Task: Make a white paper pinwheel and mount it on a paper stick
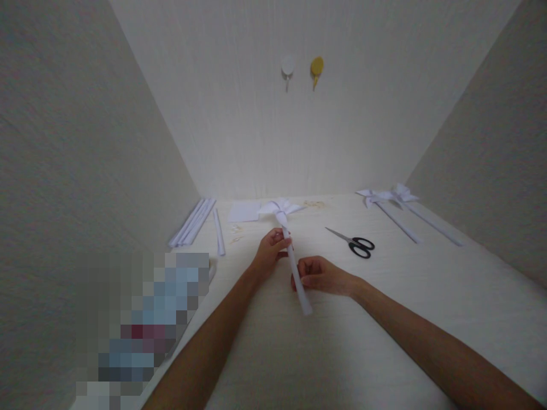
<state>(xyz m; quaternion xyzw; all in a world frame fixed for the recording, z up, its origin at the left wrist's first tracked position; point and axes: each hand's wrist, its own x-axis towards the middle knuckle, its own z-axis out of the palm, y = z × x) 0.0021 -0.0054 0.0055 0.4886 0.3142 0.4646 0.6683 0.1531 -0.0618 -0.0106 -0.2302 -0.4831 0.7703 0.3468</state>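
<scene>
Between my hands is a white paper pinwheel (281,210) on a rolled paper stick, its folded blades at the far end and the stick slanting toward me. My left hand (270,248) is closed around the stick just below the blades. Lower down, my right hand (318,275) has its fingers curled in against the stick near its bottom end; some fingertips are hidden behind it. A square white paper sheet (244,212) lies just left of the blades. Black-handled scissors (352,242) rest to the right, points toward the pinwheel.
Several rolled paper sticks (193,223) lie at the left, with a single paper roll (219,232) beside them. Two more pinwheels (393,210) lie at the back right. Thin pale strips (314,204) are scattered near the back wall, where a white hook and a yellow hook (317,67) hang.
</scene>
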